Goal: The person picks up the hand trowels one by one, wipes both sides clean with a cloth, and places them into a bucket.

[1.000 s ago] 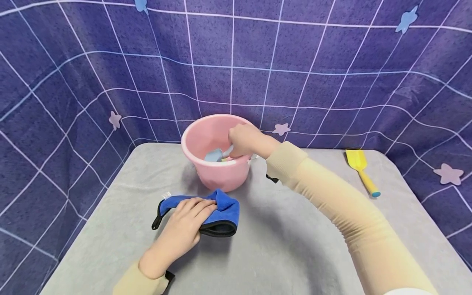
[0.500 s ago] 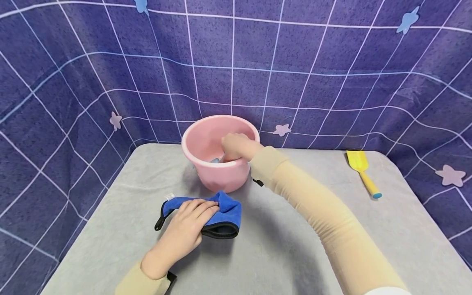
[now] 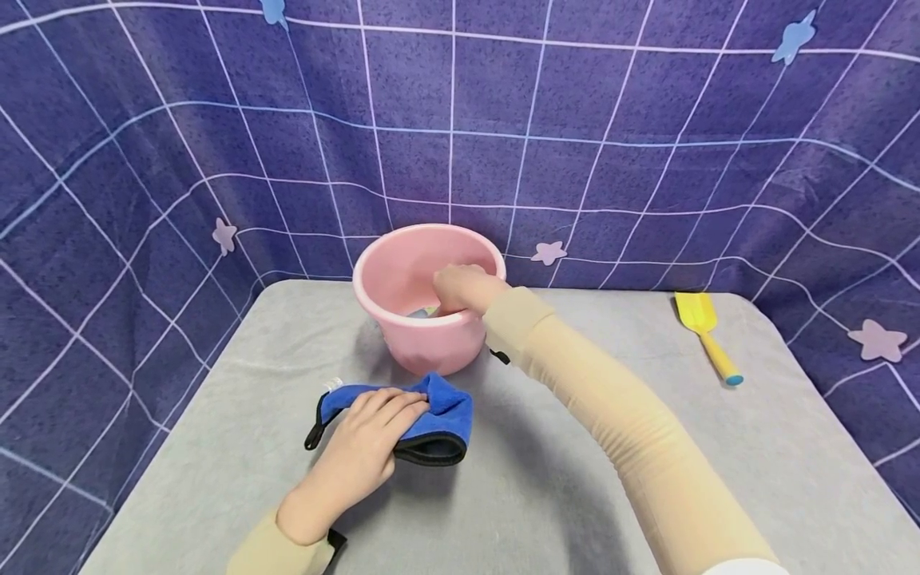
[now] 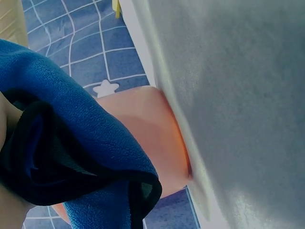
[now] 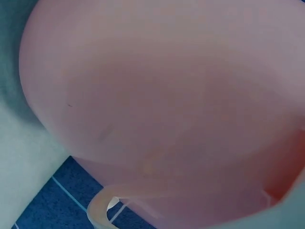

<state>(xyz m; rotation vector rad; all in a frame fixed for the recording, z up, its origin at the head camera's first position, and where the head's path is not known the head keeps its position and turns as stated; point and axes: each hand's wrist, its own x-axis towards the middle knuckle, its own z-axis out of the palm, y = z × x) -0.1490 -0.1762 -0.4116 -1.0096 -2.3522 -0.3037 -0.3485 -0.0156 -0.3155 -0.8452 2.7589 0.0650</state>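
A pink bucket [image 3: 434, 347] stands upright at the back middle of the table. My right hand [image 3: 460, 286] reaches down inside it over the near right rim, fingers hidden, so I cannot tell what they hold. Left of that hand, a light blue piece [image 3: 418, 314] and a bit of yellow-green show inside. In the right wrist view the bucket's outer wall [image 5: 143, 95] fills most of the picture. My left hand [image 3: 370, 435] grips a folded blue cloth [image 3: 449, 415] with black edging and a loop, in front of the bucket. The left wrist view shows the cloth [image 4: 90, 124] overlapping the bucket [image 4: 152, 129].
A yellow toy shovel [image 3: 707, 335] with a blue handle end lies at the back right of the grey-covered table [image 3: 517, 495]. Purple gridded fabric [image 3: 546, 168] with star shapes rises behind and at both sides.
My right hand has moved left and deeper into the bucket; the light blue scoop-like piece with a pale handle, seen at that hand earlier, is now mostly hidden. The left hand and cloth shifted only slightly.
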